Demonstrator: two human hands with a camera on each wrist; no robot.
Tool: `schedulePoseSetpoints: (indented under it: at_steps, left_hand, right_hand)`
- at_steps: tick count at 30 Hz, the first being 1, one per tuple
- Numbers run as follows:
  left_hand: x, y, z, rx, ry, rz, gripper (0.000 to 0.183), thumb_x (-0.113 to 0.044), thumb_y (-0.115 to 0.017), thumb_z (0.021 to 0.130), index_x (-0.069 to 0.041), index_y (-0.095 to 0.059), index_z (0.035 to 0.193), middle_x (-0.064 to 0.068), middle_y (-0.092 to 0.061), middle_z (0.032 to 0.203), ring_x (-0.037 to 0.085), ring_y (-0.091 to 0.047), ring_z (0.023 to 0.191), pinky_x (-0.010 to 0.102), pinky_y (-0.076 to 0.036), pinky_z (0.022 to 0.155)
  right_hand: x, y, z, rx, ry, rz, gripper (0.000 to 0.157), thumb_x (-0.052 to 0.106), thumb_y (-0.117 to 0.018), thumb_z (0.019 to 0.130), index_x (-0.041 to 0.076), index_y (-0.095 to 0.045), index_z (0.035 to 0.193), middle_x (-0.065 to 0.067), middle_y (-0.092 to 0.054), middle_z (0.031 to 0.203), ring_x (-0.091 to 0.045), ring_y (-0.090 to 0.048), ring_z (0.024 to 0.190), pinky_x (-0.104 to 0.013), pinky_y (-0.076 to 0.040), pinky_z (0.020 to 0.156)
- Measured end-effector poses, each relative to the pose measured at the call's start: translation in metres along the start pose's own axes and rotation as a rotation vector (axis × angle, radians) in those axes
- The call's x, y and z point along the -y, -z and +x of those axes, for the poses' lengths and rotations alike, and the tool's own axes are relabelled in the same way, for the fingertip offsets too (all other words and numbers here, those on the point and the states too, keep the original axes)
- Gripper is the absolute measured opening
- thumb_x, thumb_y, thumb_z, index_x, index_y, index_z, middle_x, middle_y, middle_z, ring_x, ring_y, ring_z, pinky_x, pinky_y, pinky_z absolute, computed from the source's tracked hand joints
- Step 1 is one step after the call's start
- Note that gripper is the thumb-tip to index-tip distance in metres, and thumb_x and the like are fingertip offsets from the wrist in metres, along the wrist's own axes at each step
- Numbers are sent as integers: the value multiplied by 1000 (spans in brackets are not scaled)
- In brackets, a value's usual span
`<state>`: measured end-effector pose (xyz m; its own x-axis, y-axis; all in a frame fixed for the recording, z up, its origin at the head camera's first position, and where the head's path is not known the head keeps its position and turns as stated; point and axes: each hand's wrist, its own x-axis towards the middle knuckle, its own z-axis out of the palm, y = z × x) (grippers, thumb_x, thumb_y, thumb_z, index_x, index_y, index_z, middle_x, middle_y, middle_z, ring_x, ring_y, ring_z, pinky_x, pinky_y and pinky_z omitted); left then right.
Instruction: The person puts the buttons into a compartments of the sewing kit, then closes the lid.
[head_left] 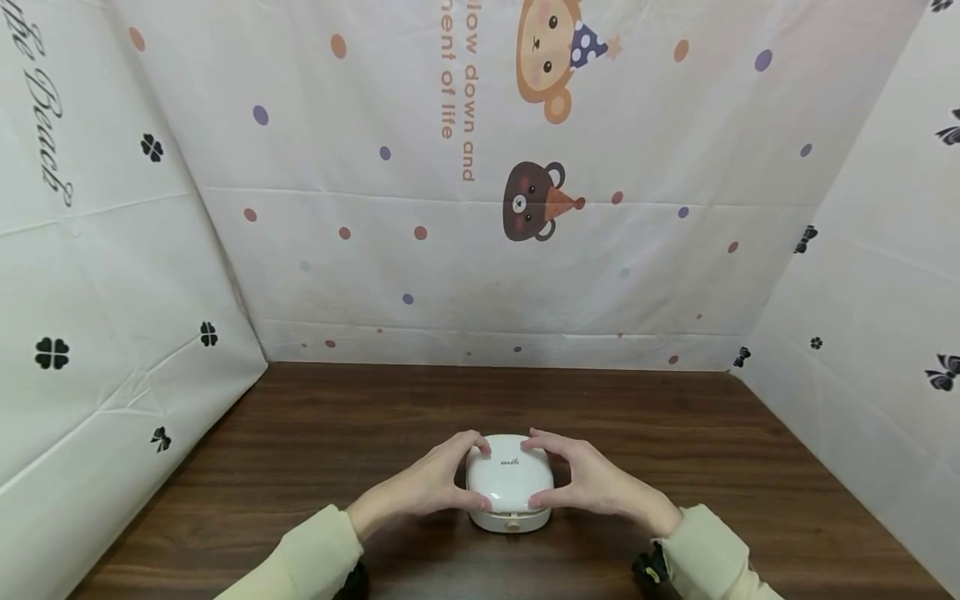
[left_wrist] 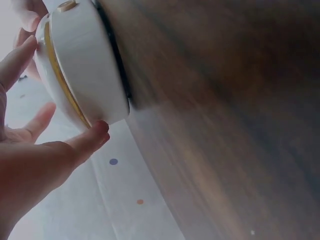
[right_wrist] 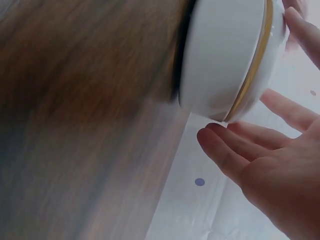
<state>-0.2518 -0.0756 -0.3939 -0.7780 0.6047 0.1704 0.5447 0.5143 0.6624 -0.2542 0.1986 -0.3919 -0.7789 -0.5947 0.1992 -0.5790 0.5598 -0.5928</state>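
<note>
A white rounded case (head_left: pixel 510 483) sits closed on the brown wooden table, with small dark lettering on its glossy lid. A gold band (left_wrist: pixel 62 80) runs along the seam in both wrist views, and a small gold button (head_left: pixel 513 526) marks its front. My left hand (head_left: pixel 433 477) grips the case from the left, thumb on the lid's near edge and index finger curved over its far part. From the right, my right hand (head_left: pixel 596 479) holds it in the same way. In the right wrist view, its lower fingers (right_wrist: pixel 225 155) lie close to the side of the case.
Wood-grain table (head_left: pixel 360 417) surrounds the case. A white printed cloth (head_left: pixel 337 275) with dots and cartoon bears stands behind the table, and more white cloth (head_left: pixel 97 275) rises at the left and right. Light sleeves (head_left: pixel 322 546) cover both forearms.
</note>
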Motion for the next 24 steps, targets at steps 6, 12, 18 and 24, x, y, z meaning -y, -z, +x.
schedulePoseSetpoints:
  at_steps: [6,12,18,24]
  left_hand:
    - [1,-2,1,16,15,20,63,-38,-82,75,-16,-49,123,0,-57,126,16,-54,112,31,-46,91]
    - [1,-1,2,20,29,39,62,-38,-82,74,-18,-49,123,0,-58,125,16,-55,109,31,-46,89]
    - [1,-1,2,39,36,48,63,-37,-82,75,-18,-49,125,0,-57,129,16,-54,113,32,-46,92]
    - [-2,6,0,61,50,47,68,-48,-68,86,-13,-44,139,8,-43,147,26,-40,137,49,-36,110]
  right_hand:
    - [0,-3,1,4,21,-16,63,46,-78,77,15,-58,129,-17,-48,145,-34,-52,129,-45,-47,100]
    - [-1,-3,3,19,18,-17,65,46,-79,77,15,-57,129,-17,-48,145,-33,-51,129,-45,-47,100]
    - [0,-3,3,23,-3,-31,67,48,-78,76,15,-57,130,-16,-48,145,-32,-49,132,-45,-45,103]
    - [12,1,6,-33,17,-141,73,55,-70,81,16,-50,140,-12,-41,151,-32,-43,137,-54,-40,105]
